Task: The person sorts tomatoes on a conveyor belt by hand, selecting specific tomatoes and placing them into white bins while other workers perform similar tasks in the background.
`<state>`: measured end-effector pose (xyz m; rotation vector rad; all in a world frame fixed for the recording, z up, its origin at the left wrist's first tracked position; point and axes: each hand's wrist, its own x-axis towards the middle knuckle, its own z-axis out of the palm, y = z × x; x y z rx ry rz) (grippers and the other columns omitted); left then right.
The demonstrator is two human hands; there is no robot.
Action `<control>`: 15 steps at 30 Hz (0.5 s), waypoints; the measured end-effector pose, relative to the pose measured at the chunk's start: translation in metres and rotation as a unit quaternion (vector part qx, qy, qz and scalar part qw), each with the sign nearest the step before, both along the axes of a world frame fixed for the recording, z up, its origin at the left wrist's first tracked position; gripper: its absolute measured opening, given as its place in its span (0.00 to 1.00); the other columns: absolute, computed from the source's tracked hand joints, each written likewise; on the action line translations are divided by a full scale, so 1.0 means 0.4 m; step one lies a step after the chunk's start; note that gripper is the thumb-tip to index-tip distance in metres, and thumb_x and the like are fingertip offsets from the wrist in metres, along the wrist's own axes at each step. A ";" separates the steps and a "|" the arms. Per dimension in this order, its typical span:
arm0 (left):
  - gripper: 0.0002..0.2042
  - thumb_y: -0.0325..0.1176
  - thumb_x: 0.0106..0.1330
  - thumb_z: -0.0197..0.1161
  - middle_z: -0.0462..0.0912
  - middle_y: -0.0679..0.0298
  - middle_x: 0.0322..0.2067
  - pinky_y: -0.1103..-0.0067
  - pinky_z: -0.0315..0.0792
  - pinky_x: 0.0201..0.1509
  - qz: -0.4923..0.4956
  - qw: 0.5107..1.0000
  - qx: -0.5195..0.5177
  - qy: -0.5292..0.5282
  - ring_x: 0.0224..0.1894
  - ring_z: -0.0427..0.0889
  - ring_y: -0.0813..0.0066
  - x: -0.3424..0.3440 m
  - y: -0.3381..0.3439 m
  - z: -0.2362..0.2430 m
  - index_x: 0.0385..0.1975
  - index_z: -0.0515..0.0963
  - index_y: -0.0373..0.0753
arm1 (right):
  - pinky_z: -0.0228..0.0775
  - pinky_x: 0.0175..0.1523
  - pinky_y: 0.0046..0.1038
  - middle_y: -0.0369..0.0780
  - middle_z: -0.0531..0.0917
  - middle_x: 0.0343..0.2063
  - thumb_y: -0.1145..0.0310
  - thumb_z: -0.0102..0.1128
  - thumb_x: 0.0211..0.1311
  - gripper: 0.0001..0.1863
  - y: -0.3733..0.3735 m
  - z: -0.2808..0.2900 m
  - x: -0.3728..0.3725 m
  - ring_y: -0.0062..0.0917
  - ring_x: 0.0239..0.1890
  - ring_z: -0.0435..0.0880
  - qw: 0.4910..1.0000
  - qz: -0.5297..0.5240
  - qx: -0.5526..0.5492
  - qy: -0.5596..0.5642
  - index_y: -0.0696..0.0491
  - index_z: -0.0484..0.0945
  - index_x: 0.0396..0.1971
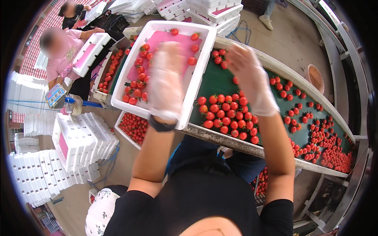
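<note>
A white foam box (pixel 210 39) lined with a pink sheet (pixel 167 38) rests tilted across the belt, with several red cherry tomatoes (pixel 137 93) inside, mostly along its left side. Over the box is my left hand (pixel 167 78), in a clear plastic glove; motion smears its fingers, so what they hold cannot be made out. My right hand (pixel 250 76), gloved likewise, hovers above the green sorting belt (pixel 214 80). Its fingers look stretched out and apart, though somewhat blurred, with nothing visible in them. Just left of and below it lies a dense cluster of tomatoes (pixel 228 114) on the belt.
More tomatoes (pixel 330 145) crowd the belt's right end. A raised pale rim (pixel 244 146) edges the belt. Below the box stands another tray of tomatoes (pixel 133 128). Stacked white foam boxes (pixel 84 137) fill the left. Two people handle boxes at upper left; a bucket (pixel 315 78) stands at right.
</note>
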<state>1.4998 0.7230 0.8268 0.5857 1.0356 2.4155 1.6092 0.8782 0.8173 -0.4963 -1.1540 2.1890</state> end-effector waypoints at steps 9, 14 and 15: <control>0.33 0.55 0.63 0.48 0.48 0.45 0.65 0.48 0.44 0.64 -0.031 0.546 -0.605 0.579 0.67 0.47 0.44 0.246 0.069 -0.200 0.64 0.56 0.40 | 0.53 0.63 0.27 0.39 0.68 0.57 0.48 0.43 0.67 0.28 0.112 -0.103 0.625 0.24 0.58 0.67 0.817 -0.159 0.270 -0.484 0.51 0.65 0.59; 0.33 0.54 0.65 0.46 0.50 0.42 0.64 0.58 0.56 0.63 -0.074 0.515 -0.682 0.514 0.64 0.55 0.44 0.200 0.058 -0.221 0.65 0.52 0.41 | 0.57 0.62 0.33 0.48 0.69 0.54 0.52 0.49 0.64 0.27 0.094 -0.142 0.749 0.40 0.58 0.66 0.681 -0.109 0.384 -0.614 0.53 0.67 0.57; 0.32 0.52 0.65 0.48 0.52 0.41 0.62 0.60 0.58 0.62 -0.063 0.499 -0.680 0.534 0.62 0.58 0.43 0.198 0.054 -0.229 0.65 0.53 0.40 | 0.57 0.61 0.33 0.47 0.67 0.55 0.51 0.49 0.64 0.27 0.089 -0.150 0.759 0.40 0.58 0.67 0.650 -0.127 0.389 -0.641 0.53 0.66 0.58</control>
